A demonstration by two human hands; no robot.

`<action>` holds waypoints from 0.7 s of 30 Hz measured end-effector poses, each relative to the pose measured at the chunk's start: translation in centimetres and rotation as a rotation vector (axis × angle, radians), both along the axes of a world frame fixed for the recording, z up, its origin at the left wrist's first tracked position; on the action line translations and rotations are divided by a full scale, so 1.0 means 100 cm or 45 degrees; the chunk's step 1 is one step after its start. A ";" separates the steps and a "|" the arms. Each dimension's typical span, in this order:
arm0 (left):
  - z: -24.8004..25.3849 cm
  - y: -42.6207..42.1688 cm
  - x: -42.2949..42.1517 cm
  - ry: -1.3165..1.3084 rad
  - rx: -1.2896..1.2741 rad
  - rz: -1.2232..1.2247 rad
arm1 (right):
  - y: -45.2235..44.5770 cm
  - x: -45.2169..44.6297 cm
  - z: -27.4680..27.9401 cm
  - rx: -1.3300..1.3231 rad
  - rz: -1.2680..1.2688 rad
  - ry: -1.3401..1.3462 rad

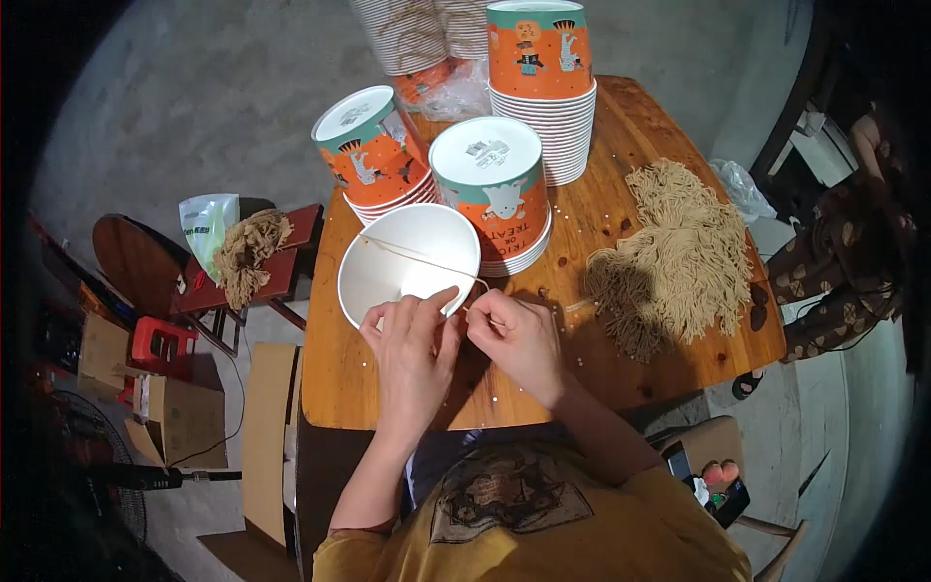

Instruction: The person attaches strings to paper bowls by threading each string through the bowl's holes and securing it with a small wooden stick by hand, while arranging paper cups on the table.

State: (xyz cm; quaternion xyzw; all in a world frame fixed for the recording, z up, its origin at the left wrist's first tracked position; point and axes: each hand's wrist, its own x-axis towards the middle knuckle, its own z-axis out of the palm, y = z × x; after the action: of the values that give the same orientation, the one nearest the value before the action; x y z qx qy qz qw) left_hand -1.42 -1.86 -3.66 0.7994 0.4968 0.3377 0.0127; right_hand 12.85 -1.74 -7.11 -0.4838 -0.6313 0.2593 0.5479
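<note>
A white paper bucket [373,276] lies tilted with its open mouth towards me on the wooden table. Across its mouth runs a thin tan cord [427,260], from the far left of the rim to the right side. My left hand [412,354] grips the near rim, fingers bent over the edge. At the right of the rim, my right hand [517,339] is closed in a pinch on the cord's end; the fingertips partly hide it. Just behind stands an upside-down orange and green printed bucket [485,160] on a stack.
Another printed stack [369,155] stands at the left, a taller one [543,58] at the back. Bundles of tan cord [693,252] lie on the table [621,388] at the right. A stool [291,242] holds more cord at the left. A person [844,252] is at the right.
</note>
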 end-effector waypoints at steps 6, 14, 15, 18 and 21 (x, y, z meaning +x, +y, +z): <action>0.008 -0.002 0.001 -0.010 0.008 -0.012 | 0.003 -0.001 0.002 -0.041 -0.031 -0.020; 0.029 0.027 -0.022 -0.205 -0.705 -0.328 | 0.003 -0.001 0.002 -0.041 0.004 -0.006; 0.031 0.032 -0.022 -0.318 -0.939 -0.394 | 0.003 -0.001 0.003 -0.055 0.019 0.002; 0.045 0.044 -0.020 -0.285 -1.231 -0.364 | 0.002 -0.001 0.005 -0.054 0.037 -0.001; 0.044 0.051 -0.019 -0.365 -1.387 -0.426 | 0.000 -0.002 0.007 -0.076 0.021 -0.031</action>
State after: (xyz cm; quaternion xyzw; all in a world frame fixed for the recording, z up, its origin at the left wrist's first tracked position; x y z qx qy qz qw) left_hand -3.32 3.25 0.69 0.6916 0.4592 0.1319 0.5417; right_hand 12.68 -1.78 -6.45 -0.4979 -0.6339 0.2767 0.5231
